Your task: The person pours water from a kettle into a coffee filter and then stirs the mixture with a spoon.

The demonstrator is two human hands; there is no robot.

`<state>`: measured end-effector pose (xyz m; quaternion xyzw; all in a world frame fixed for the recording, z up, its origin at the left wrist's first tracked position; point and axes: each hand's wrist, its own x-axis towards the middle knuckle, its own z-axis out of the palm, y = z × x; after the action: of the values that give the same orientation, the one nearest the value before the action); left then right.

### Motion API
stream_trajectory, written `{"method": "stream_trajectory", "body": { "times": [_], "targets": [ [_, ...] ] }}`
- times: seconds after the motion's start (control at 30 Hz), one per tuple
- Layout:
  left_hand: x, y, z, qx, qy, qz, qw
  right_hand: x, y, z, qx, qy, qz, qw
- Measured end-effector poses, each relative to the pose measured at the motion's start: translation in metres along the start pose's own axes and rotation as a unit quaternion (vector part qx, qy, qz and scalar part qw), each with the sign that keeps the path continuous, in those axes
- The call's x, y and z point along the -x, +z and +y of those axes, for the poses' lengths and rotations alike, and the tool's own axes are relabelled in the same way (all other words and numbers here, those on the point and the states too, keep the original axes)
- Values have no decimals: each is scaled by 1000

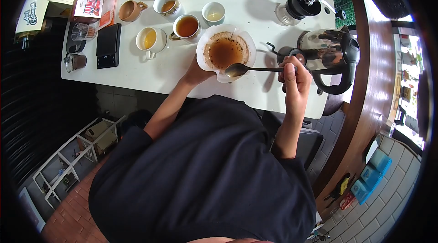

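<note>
My right hand [295, 78] is closed around the handle of a dark metal spoon [260, 69]. The spoon's bowl is over the near rim of a white paper coffee filter [204, 44], which holds brown liquid and dark coffee grounds [224, 53]. From the left, my left hand [197, 73] grips the coffee dripper under that filter; the paper hides the dripper and most of the fingers. Just beyond stand a cup of amber liquid [187, 26] and a small cup of pale liquid [213, 13]. A white mug of yellow liquid [150, 41] is further left.
A glass coffee press with a black handle [335, 55] stands right of my right hand, with a hand grinder [299, 7] behind it. Several more cups line the back. A black scale [108, 45] and a small glass [75, 61] sit at the table's left.
</note>
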<state>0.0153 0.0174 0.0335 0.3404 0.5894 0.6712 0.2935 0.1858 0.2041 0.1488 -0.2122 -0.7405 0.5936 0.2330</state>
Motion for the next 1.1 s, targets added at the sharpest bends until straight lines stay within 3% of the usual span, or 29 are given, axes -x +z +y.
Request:
{"method": "stream_trajectory", "body": {
  "times": [0.27, 0.33, 0.43, 0.8, 0.87, 1.07, 1.1],
  "targets": [
    [-1, -2, 4, -40, -29, -8, 999, -11, 15, 6, -38, 45, 37, 998],
    [-2, 0, 4, -22, 10, -5, 1000, -14, 19, 8, -48, 56, 27, 997],
    [-5, -4, -17, -8, -24, -26, 999, -15, 26, 13, 30, 32, 28, 999],
    [-2, -7, -25, -4, -26, -28, 999, -15, 28, 18, 39, 53, 15, 998],
    [-3, -7, -23, -5, -26, -29, 999, -14, 28, 15, -34, 93, 21, 995],
    [-2, -5, -14, 11, -38, -26, 999, -9, 20, 5, -73, 122, 9, 990],
    [-3, -2, 2, 0, -4, -21, 1000, -9, 19, 5, -73, 123, 9, 990]
  ]
}}
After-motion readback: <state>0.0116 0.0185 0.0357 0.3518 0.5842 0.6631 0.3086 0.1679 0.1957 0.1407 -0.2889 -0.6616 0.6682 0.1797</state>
